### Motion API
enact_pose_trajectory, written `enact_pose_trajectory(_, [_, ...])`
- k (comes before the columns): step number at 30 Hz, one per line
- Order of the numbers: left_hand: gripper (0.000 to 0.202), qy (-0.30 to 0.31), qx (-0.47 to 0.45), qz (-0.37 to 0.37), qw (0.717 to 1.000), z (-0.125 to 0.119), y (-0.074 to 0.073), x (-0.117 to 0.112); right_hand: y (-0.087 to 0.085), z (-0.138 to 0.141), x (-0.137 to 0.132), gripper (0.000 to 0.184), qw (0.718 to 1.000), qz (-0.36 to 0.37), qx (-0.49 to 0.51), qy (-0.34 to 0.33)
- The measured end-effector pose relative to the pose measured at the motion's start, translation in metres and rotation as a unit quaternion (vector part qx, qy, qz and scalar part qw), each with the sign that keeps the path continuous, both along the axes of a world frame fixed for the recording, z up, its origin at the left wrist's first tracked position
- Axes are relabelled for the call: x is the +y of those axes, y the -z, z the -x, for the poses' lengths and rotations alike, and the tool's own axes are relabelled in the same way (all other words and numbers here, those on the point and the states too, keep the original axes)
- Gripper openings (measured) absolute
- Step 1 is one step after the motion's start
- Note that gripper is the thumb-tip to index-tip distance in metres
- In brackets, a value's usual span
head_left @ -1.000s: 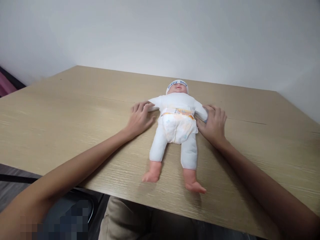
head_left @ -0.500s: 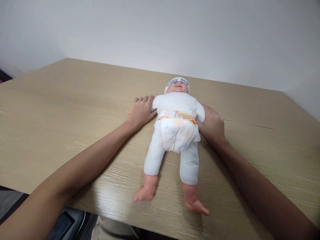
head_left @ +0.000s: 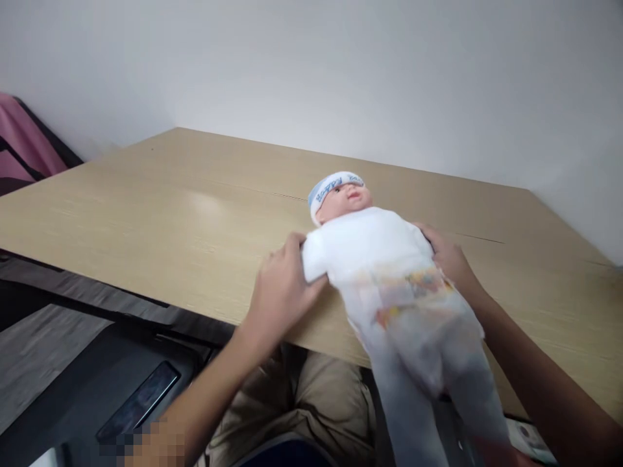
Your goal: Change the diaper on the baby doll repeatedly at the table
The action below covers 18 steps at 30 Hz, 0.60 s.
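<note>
A baby doll (head_left: 374, 256) in white clothes, a white-and-blue headband and a printed diaper is lifted off the wooden table (head_left: 195, 214), head toward the wall and legs hanging toward me past the near edge. My left hand (head_left: 285, 292) grips its torso at the doll's right arm. My right hand (head_left: 450, 259) holds the other side, mostly hidden behind the body. The doll's lower half is smeared by motion.
A white wall stands behind the table. Pink fabric (head_left: 24, 146) shows at the far left. Below the table edge are my beige trousers (head_left: 302, 402) and a dark chair with a phone-like slab (head_left: 139, 402) on it.
The doll lay flat on the table with my hands at its sides. Both hands closed on its torso and pulled it up and toward me, so the legs now hang past the edge.
</note>
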State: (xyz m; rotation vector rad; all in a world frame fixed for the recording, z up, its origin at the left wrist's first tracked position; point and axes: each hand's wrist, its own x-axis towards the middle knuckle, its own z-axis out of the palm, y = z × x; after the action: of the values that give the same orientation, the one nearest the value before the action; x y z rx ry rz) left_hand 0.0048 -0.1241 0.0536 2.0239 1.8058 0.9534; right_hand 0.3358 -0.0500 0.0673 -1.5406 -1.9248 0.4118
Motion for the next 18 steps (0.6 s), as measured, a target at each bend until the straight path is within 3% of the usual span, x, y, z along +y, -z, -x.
enact_pose_trajectory(3, [0.067, -0.020, -0.075, 0.070, 0.995, -0.003, 0.030, -0.100, -0.006, 0.001, -0.061, 0.053, 0.999, 0.007, 0.014, -0.051])
enact_pose_trajectory(6, [0.067, 0.064, -0.131, 0.171, 0.974, 0.010, 0.071, -0.192, -0.009, 0.013, -0.129, 0.044, 0.994, 0.020, 0.005, -0.109])
enact_pose_trajectory(9, [0.073, 0.123, -0.130, 0.256, 0.950, 0.040, 0.106, -0.262, -0.003, 0.035, -0.194, 0.043, 0.987, 0.013, -0.032, -0.155])
enact_pose_trajectory(13, [0.063, 0.105, -0.122, 0.275, 0.948, 0.077, 0.129, -0.309, 0.029, 0.069, -0.252, 0.050, 0.978, 0.026, -0.089, -0.186])
enact_pose_trajectory(18, [0.056, 0.080, -0.100, 0.291, 0.948, 0.088, 0.135, -0.315, 0.099, 0.089, -0.259, 0.057, 0.982, 0.087, -0.073, -0.149])
